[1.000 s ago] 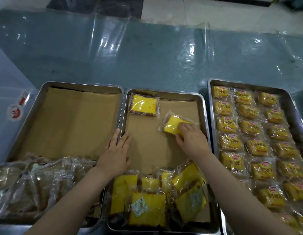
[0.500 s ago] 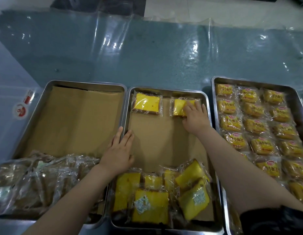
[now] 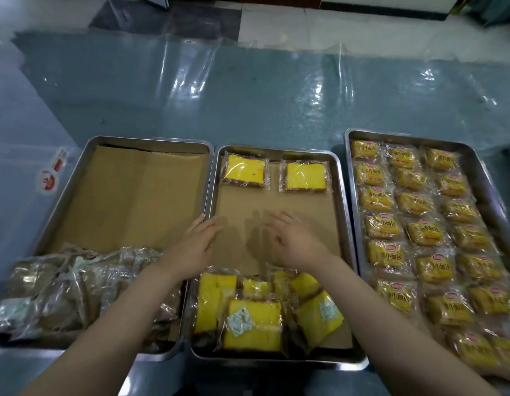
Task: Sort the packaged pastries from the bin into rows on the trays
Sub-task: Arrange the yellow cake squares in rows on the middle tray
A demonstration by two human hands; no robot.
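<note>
Plastic-covered table (image 3: 248, 90), three trays; middle tray (image 3: 341, 195) has two cakes (image 3: 244, 170) starting a far row; both hands (image 3: 291, 241) empty, fingers loose, over bare liner.

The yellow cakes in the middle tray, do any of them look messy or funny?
Yes. The two yellow cakes at the far end lie flat, side by side. The heap of yellow cakes at the near end of the middle tray is jumbled: packets tilted and overlapping, not in rows.
</note>
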